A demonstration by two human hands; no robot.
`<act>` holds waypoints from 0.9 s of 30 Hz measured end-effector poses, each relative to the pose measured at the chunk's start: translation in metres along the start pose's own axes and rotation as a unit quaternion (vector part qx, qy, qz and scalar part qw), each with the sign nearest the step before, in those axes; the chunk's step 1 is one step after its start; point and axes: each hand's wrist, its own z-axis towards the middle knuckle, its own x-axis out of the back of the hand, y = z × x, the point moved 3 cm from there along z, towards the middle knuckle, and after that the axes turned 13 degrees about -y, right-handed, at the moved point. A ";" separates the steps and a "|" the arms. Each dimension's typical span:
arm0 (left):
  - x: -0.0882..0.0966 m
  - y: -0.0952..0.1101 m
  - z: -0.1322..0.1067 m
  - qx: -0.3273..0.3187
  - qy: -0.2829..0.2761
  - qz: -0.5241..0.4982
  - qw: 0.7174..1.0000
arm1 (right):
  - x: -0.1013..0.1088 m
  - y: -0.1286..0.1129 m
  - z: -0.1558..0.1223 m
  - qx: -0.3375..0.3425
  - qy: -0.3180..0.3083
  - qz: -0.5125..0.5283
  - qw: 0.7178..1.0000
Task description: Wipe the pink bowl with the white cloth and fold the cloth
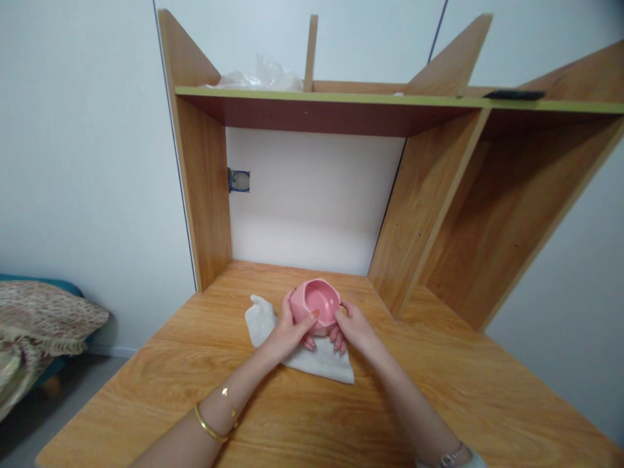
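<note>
Between both hands is a pink faceted bowl (322, 300), tilted so its hollow inside faces me. My left hand (291, 331) grips its left side, with the thumb on the front rim and fingers curled beneath. On the right side, my right hand (351, 324) holds the rim with the thumb, its other fingers under the bowl. A light grey cloth (319, 363) lies spread on the wooden desk below the bowl and hands. The bowl's underside is hidden.
The wooden desk (195, 390) carries a shelf unit (205, 188) along its back. A clear plastic bag (263, 77) and a dark flat object (514, 95) rest on the upper shelf. At far left, a patterned blanket (46, 318) covers blue furniture.
</note>
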 end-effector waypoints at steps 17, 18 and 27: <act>0.016 0.015 0.001 -0.062 0.085 0.023 0.994 | 0.131 0.052 -0.021 -0.144 0.234 -0.282 0.919; 0.018 0.018 0.000 -0.069 0.092 0.024 0.993 | 0.131 0.052 -0.021 -0.144 0.235 -0.284 0.918; 0.045 0.041 -0.004 -0.149 0.160 0.027 0.975 | 0.128 0.044 -0.027 -0.152 0.290 -0.321 0.889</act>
